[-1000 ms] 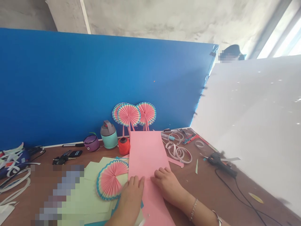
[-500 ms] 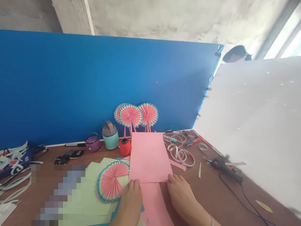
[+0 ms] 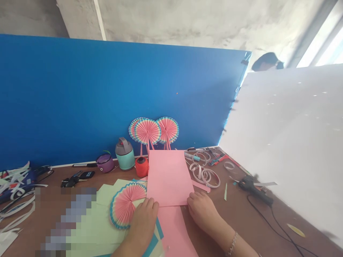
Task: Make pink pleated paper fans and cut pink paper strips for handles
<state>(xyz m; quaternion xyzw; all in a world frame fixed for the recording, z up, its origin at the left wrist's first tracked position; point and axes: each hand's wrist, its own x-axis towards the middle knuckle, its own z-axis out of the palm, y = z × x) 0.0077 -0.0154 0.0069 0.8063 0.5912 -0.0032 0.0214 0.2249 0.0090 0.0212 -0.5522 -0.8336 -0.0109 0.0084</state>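
A pink paper sheet (image 3: 169, 178) stands tilted up before me, its lower edge near another pink strip of paper (image 3: 175, 230) on the table. My left hand (image 3: 145, 218) is closed at its lower left corner, fingers curled over the edge. At the lower right corner my right hand (image 3: 203, 210) is closed too, a bracelet on its wrist. Beside my left hand lies a pleated paper fan (image 3: 124, 207), pink with a blue rim, partly covered by that hand. Under it spread pale green paper sheets (image 3: 93, 228). My thumbs are hidden.
Several finished pleated fans (image 3: 148, 131) lean against the blue partition (image 3: 80, 100). A teal container (image 3: 125, 157), red pot (image 3: 141, 167) and purple cup (image 3: 105, 163) stand at the back. Rolls of white tape (image 3: 211, 178) and a glue gun (image 3: 255, 189) with its cord lie right.
Both hands have shifted slightly towards the left and up along the bottom corners of the pink sheet. The camera view has turned a little; the sheet stays almost in place.
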